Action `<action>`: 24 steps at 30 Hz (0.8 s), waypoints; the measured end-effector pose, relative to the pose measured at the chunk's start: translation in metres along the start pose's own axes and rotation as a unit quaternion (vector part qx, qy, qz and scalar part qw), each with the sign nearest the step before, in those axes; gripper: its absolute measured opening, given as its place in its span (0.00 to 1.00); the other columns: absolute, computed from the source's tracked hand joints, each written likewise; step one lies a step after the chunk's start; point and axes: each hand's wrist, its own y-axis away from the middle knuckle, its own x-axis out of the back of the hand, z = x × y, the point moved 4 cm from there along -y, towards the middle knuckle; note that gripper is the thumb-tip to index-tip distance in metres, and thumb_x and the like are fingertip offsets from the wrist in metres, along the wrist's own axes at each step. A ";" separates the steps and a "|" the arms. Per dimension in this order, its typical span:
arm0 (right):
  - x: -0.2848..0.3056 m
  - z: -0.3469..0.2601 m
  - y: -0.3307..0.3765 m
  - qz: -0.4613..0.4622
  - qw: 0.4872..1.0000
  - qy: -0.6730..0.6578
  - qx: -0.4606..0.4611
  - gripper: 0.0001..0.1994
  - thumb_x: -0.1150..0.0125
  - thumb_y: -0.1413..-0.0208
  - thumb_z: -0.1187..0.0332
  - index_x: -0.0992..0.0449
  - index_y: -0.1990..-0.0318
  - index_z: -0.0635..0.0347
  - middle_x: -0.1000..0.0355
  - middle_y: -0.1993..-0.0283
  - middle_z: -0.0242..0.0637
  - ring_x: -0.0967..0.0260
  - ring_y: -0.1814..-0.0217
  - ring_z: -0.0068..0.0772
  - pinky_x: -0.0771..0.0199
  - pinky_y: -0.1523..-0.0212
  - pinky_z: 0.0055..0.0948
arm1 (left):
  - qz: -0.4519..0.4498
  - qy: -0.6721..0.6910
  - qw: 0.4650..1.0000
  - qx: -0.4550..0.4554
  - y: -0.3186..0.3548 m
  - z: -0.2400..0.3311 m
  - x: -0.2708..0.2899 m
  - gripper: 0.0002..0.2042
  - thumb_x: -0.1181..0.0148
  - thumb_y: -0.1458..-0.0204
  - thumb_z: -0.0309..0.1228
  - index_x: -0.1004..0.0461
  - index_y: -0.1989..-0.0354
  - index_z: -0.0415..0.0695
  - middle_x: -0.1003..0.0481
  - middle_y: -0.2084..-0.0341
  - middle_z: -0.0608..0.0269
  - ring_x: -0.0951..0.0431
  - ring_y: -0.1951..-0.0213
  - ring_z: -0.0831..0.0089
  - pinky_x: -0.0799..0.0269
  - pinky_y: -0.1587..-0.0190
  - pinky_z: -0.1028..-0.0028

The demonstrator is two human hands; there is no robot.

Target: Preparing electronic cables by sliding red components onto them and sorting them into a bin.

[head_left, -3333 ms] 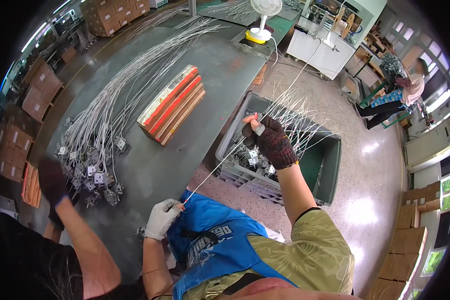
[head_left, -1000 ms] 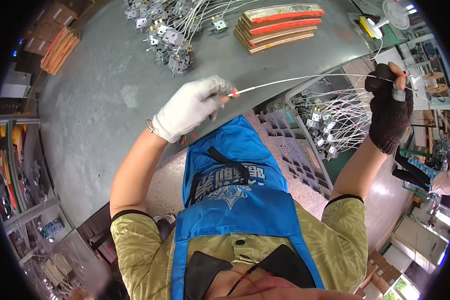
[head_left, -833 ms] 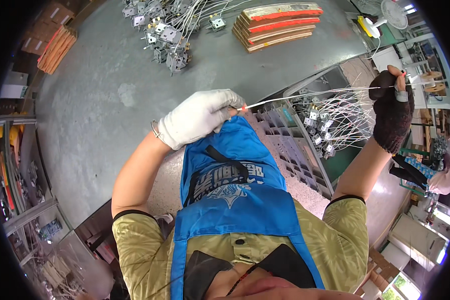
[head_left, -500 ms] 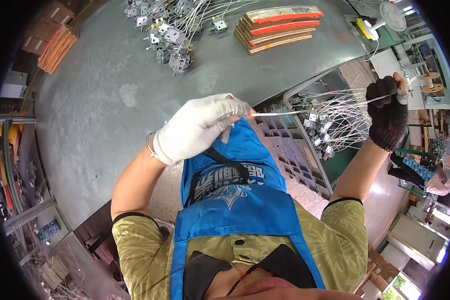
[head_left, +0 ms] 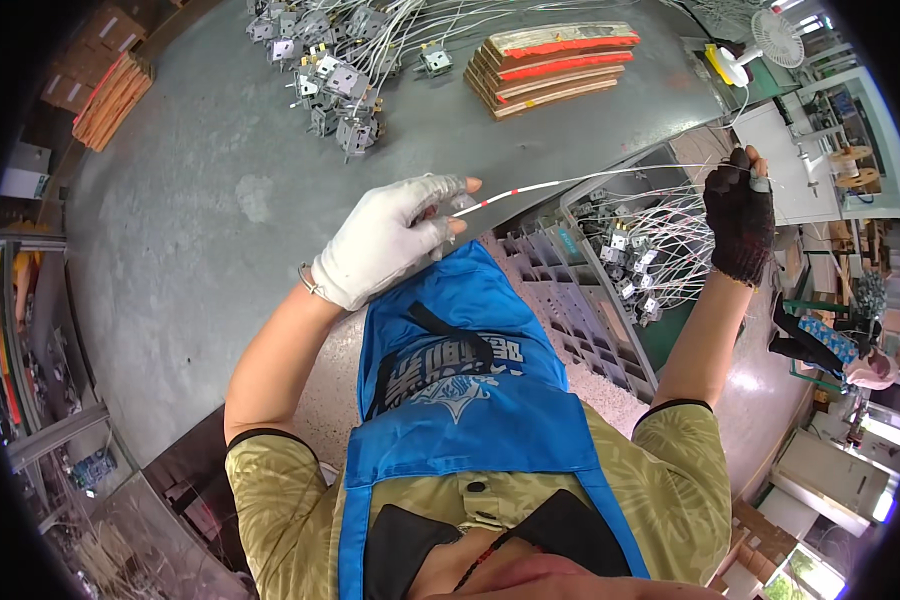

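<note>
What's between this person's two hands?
In the head view, a thin white wire, with red marks near the left hand, runs across to the right hand.

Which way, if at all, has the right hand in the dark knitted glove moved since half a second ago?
Yes: the right hand has moved leftward, nearer the red-striped stack of wooden boards.

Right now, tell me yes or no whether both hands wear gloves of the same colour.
No: the left hand wears a white glove, the right hand a dark glove.

White wire [head_left: 542,186] indistinct at right end, metal parts [head_left: 342,80] cropped above
</note>
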 end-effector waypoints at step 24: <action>0.151 -0.041 0.039 0.184 0.934 0.298 0.069 0.18 0.45 0.40 0.65 0.32 0.44 0.59 0.28 0.57 0.41 0.32 0.67 0.29 0.28 0.69 0.25 | -0.036 0.168 0.983 0.058 -0.057 -0.026 -0.102 0.13 0.44 0.42 0.20 0.27 0.48 0.37 0.25 0.52 0.63 0.26 0.51 0.76 0.32 0.46 0.77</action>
